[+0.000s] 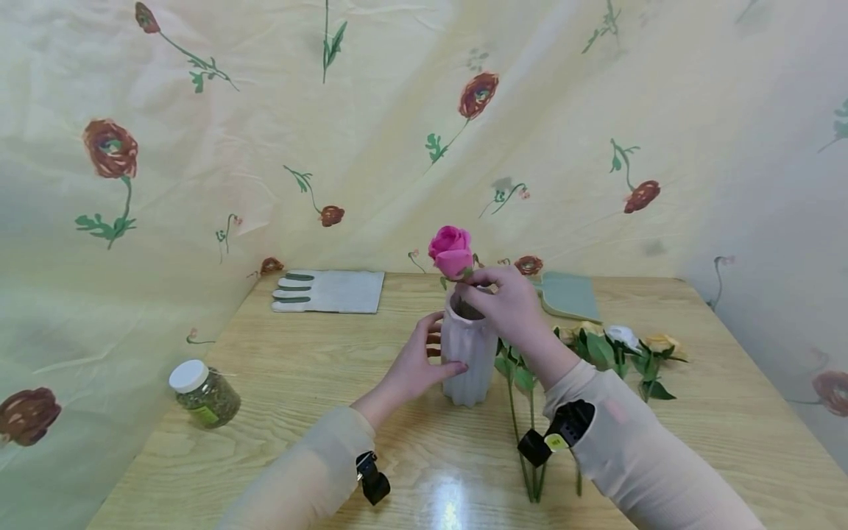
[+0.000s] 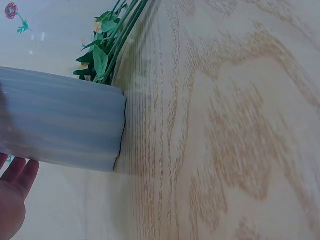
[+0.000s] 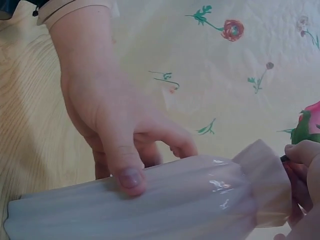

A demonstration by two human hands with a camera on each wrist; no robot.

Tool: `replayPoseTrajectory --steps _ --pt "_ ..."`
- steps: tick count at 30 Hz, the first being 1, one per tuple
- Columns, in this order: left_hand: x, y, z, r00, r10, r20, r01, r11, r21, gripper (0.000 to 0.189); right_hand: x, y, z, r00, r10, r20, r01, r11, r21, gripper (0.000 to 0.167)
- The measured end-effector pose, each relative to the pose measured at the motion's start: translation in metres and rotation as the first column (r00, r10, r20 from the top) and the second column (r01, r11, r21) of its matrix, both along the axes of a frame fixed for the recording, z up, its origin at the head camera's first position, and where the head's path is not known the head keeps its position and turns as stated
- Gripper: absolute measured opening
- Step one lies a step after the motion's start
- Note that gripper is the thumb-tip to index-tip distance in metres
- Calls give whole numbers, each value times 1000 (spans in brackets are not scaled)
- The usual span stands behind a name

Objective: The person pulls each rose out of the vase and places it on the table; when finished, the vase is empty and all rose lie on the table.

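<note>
A white fluted vase (image 1: 467, 368) stands upright on the table. My left hand (image 1: 419, 362) grips it from the left, thumb across the front and fingers round the far side; the right wrist view shows that thumb pressed on the ridged wall. Above the mouth, a pink rose (image 1: 452, 252) is pinched by its stem, just under the bloom, in my right hand (image 1: 506, 305). The rose's lower stem is hidden by the fingers and the vase. In the left wrist view the vase's base (image 2: 112, 130) meets the wood, with a few fingertips (image 2: 27, 172) along its side.
To the right lie several cut flowers, with a white rose (image 1: 623, 337), yellow ones (image 1: 662, 344) and long green stems (image 1: 523, 456). A grey-green flat piece (image 1: 571, 296) and a work glove (image 1: 344, 291) lie at the back. A white-lidded jar (image 1: 208, 397) sits at left.
</note>
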State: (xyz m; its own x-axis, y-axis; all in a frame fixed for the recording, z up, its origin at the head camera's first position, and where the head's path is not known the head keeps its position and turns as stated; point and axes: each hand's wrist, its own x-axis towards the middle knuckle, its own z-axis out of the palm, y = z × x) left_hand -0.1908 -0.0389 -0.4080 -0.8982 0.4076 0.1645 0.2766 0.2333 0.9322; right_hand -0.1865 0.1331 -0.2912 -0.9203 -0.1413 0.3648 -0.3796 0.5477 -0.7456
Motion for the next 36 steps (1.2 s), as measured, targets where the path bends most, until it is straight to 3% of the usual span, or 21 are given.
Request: replayPoseTrajectory --steps 3,8,14,17,19,22,25,29,31,33,36 --pt "0 0 0 1000 2 -3 -2 1000 6 84 0 4 4 998 -45 53 48 998 -45 19" --pt "-1 1 -1 1000 8 -19 -7 1000 17 84 -1 11 10 992 -67 104 90 967 -237 28" --pt "-2 2 -2 1000 14 -26 -14 1000 12 84 -2 22 20 994 -93 50 106 889 -446 21" --pt "-2 3 -3 1000 17 -22 -17 1000 9 84 -2 28 25 995 -91 27 91 831 -549 5" --pt "-2 3 -2 1000 18 -20 -18 1000 8 84 -2 31 28 995 -98 20 89 784 -615 5" --pt "-2 3 -3 1000 19 -15 -19 1000 5 85 -2 37 32 992 -125 1 88 693 -716 9" --pt "-1 3 -3 1000 19 -11 -19 1000 5 84 0 45 36 992 -127 -16 59 566 -822 6" --pt "-1 4 -2 1000 16 -9 -16 1000 10 84 0 60 40 993 -86 -81 -46 345 -938 6" --pt "-1 4 -3 1000 16 -9 -16 1000 9 84 0 68 41 991 -79 -105 -81 258 -963 12" --pt "-1 4 -3 1000 20 -7 -20 1000 5 84 1 76 42 990 -78 -118 -101 200 -975 15" --pt "0 4 -2 1000 26 -8 -26 1000 1 84 2 86 42 990 -83 -115 -102 150 -983 17"
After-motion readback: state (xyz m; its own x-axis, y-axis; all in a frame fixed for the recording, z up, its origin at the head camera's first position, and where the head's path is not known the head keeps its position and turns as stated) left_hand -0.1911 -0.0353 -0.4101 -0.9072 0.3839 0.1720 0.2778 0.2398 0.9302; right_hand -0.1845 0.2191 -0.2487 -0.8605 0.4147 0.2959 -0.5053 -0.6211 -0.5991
